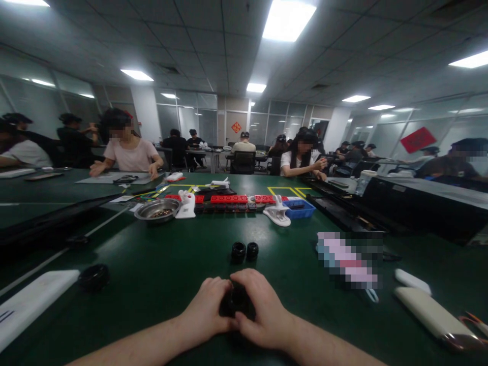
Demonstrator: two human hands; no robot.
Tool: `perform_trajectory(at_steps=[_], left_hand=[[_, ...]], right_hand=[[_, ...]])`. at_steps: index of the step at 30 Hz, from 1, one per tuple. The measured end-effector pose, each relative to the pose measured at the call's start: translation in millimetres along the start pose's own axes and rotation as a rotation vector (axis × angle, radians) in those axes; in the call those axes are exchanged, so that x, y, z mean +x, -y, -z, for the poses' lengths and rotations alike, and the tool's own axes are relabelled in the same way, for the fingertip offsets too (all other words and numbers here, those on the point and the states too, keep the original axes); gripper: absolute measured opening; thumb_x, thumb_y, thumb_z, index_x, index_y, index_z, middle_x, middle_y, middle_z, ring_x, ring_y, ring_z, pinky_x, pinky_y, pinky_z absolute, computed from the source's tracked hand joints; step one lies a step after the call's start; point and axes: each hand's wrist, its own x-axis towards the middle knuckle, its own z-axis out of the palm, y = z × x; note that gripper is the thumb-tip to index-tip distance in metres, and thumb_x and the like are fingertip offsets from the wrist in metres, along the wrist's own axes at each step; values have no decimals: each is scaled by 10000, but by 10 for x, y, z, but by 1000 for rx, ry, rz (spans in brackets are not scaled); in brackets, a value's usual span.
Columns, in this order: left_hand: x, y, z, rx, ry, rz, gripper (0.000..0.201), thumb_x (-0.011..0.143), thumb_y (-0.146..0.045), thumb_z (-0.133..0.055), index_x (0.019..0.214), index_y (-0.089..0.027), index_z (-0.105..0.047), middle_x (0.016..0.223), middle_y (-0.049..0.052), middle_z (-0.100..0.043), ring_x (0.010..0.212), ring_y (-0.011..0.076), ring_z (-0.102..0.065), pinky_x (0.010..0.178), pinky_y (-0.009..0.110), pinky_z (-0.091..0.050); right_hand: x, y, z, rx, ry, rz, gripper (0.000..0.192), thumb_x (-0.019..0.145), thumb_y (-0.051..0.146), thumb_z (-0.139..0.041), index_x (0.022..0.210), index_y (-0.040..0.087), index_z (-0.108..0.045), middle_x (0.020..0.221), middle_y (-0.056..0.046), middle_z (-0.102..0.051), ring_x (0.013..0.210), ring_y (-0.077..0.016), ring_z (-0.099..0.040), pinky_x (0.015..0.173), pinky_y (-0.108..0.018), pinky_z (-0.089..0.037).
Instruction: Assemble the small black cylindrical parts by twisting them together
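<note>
Both hands grasp one small black part [237,301] low on the green table [160,274]: left hand [208,307] at its 9 o'clock, right hand [263,310] at 3 o'clock. The fingers hide its long axis and direction. Two black rings [244,251] lie at 12 o'clock, near.

Large office lit by ceiling light panels [288,19]; glass partition walls [198,119] seen at back; green bench [160,274] in foreground; seated people [127,147] ranged along benches; red sign [418,139] hung at right.
</note>
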Motion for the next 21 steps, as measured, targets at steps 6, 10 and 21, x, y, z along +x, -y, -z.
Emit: perform_trajectory(at_steps=[6, 10, 21], left_hand=[[11, -12, -22, 37, -35, -26, 339, 620, -428, -661, 807, -173, -541, 830, 22, -558, 789, 216, -498, 722, 324, -374], [12, 9, -31, -6, -30, -25, 369, 607, -380, -677, 899, -192, -552, 892, 18, -567, 828, 213, -493, 749, 314, -369], [-1, 20, -47, 0, -54, -34, 381, 606, -440, -678, 865, -190, -554, 859, 10, -561, 807, 209, -493, 728, 303, -369]], right_hand=[[6, 0, -24, -66, 15, -161, 398, 662, 238, -576, 1038, 153, -479, 946, -100, -562, 856, -243, -516, 774, -410, -434], [9, -2, -20, 12, 33, 17, 428, 662, 171, -478, 1088, 161, -445, 988, -92, -552, 893, -222, -514, 817, -388, -424], [-28, -5, -57, -33, -12, 37, 417, 695, 189, -477, 1108, 168, -427, 1020, -98, -547, 921, -230, -517, 831, -389, -423]])
